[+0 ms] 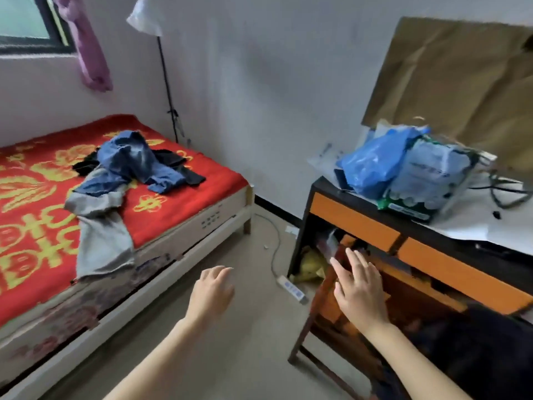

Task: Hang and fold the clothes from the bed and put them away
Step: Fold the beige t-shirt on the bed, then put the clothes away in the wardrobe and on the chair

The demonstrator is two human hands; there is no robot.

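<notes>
Just starting, holding nothing in left hand [212, 287] or right hand [359, 290] (fingers loose); probably needing to grab clothes [129, 166] off the bed [190, 206].

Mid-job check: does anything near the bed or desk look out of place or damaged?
The clothes lie in a crumpled heap on the bed, and the grey garment hangs over its edge. The mattress side looks scuffed and peeling. A power strip lies loose on the floor.
</notes>
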